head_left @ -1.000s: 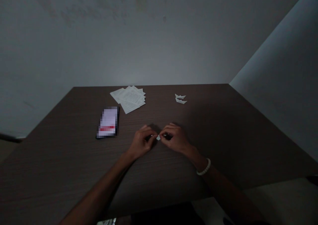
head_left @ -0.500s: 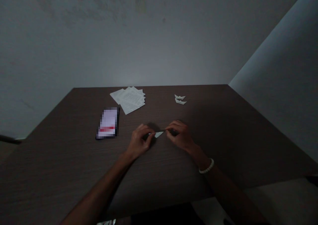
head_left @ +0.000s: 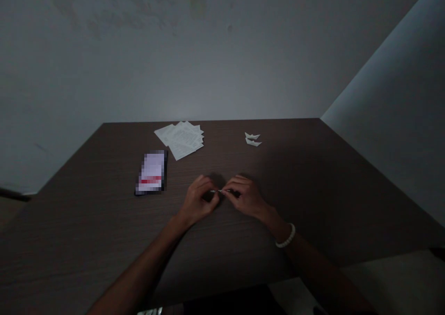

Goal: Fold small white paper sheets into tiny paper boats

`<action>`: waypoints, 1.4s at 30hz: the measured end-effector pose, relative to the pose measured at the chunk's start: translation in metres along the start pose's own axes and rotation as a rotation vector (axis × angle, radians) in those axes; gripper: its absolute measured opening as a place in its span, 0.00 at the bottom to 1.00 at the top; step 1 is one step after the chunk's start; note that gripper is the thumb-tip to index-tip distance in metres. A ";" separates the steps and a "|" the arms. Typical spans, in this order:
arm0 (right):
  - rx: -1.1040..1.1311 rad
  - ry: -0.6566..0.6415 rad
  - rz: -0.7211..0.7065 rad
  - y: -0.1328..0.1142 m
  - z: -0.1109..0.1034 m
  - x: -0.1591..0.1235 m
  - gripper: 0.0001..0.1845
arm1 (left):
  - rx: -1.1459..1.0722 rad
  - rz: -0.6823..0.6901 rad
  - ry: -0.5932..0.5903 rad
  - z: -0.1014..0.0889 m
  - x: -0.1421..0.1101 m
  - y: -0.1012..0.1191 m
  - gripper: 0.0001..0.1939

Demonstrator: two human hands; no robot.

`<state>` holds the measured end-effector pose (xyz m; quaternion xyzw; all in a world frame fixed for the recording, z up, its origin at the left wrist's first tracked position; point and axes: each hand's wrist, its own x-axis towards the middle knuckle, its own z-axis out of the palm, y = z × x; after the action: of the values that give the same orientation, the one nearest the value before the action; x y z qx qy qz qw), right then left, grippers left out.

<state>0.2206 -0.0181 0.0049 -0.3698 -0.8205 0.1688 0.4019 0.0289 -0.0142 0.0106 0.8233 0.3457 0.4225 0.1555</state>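
Through the head camera I see the left hand (head_left: 198, 200) and right hand (head_left: 246, 196) close together, their fingertips (head_left: 212, 188) pinching a thin folded white paper (head_left: 220, 191) between them, over the dark wood table (head_left: 299, 176). Farther off lie two small paper boats (head_left: 253, 139), a loose paper stack (head_left: 179, 140) and a phone (head_left: 151, 172).

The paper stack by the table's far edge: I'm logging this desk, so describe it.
This stack is several loose white sheets, seemingly printed with small lines of text, fanned unevenly so corners stick out. It lies flat on the dark wood-grain table, near the far edge, and no hand touches it.
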 end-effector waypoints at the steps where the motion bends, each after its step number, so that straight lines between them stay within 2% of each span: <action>1: -0.004 -0.004 -0.005 0.000 0.000 0.000 0.06 | 0.005 -0.003 0.002 0.000 0.000 0.000 0.06; 12: -0.039 0.002 0.022 0.010 -0.004 -0.002 0.05 | 0.012 -0.015 0.013 -0.005 0.001 -0.008 0.05; 18: -0.032 0.030 0.067 0.012 -0.006 -0.002 0.05 | -0.025 -0.075 0.010 -0.009 0.001 -0.010 0.05; 21: -0.023 0.030 0.101 0.012 -0.005 -0.002 0.05 | -0.051 -0.168 0.001 -0.009 0.001 -0.010 0.04; 25: -0.017 0.040 0.128 0.011 -0.002 -0.002 0.04 | -0.158 -0.378 -0.028 -0.007 0.001 -0.007 0.09; 28: -0.001 0.038 0.126 0.008 0.000 -0.002 0.05 | -0.220 -0.454 -0.056 -0.006 0.002 -0.004 0.11; 33: 0.033 0.042 0.167 0.003 -0.001 0.000 0.06 | -0.236 -0.478 -0.007 -0.005 0.003 -0.004 0.11; 42: 0.177 0.040 0.338 -0.005 -0.003 0.003 0.07 | -0.280 -0.481 -0.026 0.001 -0.003 -0.010 0.10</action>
<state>0.2198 -0.0191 0.0114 -0.4686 -0.7207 0.2980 0.4149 0.0239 -0.0085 0.0029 0.6934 0.4674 0.4064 0.3681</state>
